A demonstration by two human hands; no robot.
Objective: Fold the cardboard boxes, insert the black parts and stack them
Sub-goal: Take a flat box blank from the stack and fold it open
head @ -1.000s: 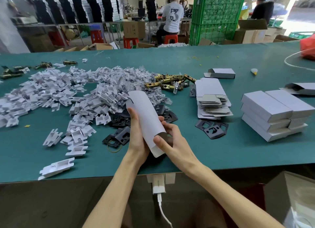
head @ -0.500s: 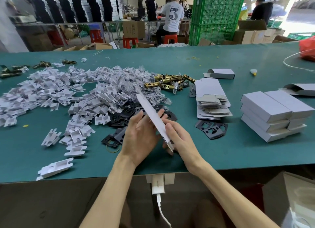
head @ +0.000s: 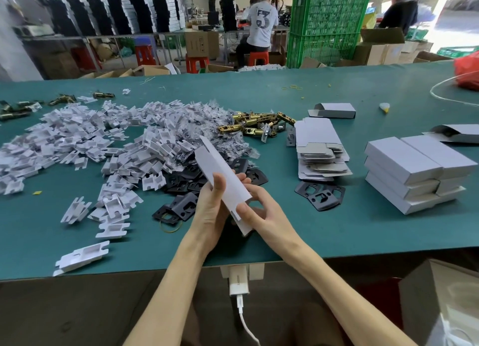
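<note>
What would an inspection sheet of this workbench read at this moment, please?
Surface: green table mat, with parts strewn across its left half.
Job's things: box blank held above the mat, not yet squared; flat blanks stacked to its right; folded boxes stacked further right; black plates beside the flat blanks, more heaped left of the held blank.
Clutter: white plastic inserts heaped on the left; brass latches behind; a yellow rubber band by the near plates.
Grippers: left hand grips the blank's side; right hand pinches its lower end.
Cables: white charger at the mat's near edge, its cable hanging down.
Surroundings: green crates and a seated person beyond the table.
</note>
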